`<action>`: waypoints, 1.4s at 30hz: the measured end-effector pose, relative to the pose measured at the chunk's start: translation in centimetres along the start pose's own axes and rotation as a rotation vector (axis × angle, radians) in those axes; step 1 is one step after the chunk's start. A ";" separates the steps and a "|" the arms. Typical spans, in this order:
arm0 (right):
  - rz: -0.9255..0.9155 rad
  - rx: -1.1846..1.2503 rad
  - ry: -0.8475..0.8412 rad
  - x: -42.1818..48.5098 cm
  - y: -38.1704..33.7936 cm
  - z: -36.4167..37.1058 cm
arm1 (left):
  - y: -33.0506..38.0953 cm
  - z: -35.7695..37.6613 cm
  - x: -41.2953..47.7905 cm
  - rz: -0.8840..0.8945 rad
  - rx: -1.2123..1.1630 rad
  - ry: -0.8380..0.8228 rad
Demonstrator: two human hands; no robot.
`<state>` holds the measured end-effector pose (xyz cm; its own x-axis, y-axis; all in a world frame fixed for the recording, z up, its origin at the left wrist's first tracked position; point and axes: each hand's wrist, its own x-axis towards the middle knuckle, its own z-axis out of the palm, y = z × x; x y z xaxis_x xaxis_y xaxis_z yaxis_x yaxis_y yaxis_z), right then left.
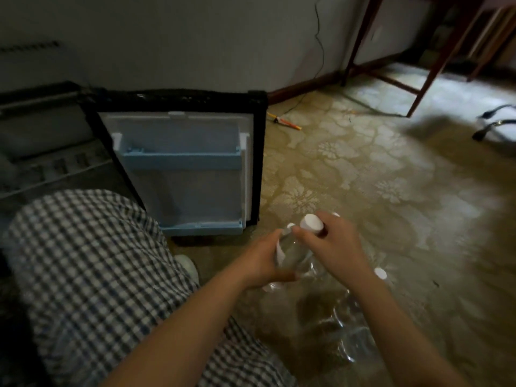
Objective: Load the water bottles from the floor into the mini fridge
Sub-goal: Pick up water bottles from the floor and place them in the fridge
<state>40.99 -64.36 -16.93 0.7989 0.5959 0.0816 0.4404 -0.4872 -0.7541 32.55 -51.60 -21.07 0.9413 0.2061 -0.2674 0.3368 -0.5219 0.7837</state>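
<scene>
Water bottle [293, 252], white-capped, held low over the floor [391, 191] just in front of the open mini fridge door [178, 185]. We see the left hand [262, 261] wrapped round its body and the right hand [332, 241] curled about its neck under the cap. We judge the task barely begun. The door's two shelves, upper shelf [181, 160] and lower shelf [201, 229], show no bottles, and the fridge interior at far left is too dim to read. We count one bottle in hand and at least two more caps [380, 273] among the clear plastic wrap [343, 331] below; blur hides the full number.
</scene>
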 end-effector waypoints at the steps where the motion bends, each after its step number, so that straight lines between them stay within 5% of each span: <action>1: -0.031 0.024 -0.002 0.7 -1.3 -0.3 | 0.4 -1.4 -0.2 0.024 -0.040 0.033; 11: -0.483 0.091 0.096 7.0 -16.3 1.1 | 1.9 -17.1 -3.8 0.167 -0.125 0.297; 20: -0.666 0.114 -0.200 12.3 -27.1 6.8 | -0.7 -29.9 -8.9 0.151 -0.039 0.469; 25: -0.634 0.291 -0.506 13.7 -31.9 11.8 | -4.2 -33.6 -11.9 0.089 -0.062 0.525; 32: -0.644 0.316 -0.429 14.4 -35.7 20.7 | -11.2 -36.6 -14.5 -0.070 -0.176 0.613; 42: -0.228 0.542 -0.370 17.2 -38.3 33.3 | -18.8 -38.9 -13.6 -0.415 0.052 0.976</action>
<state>24.22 -14.17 -8.30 0.4763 0.8708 0.1215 0.2367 0.0061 -0.9716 12.52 -12.40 -10.36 0.3349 0.9392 0.0757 0.6497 -0.2883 0.7034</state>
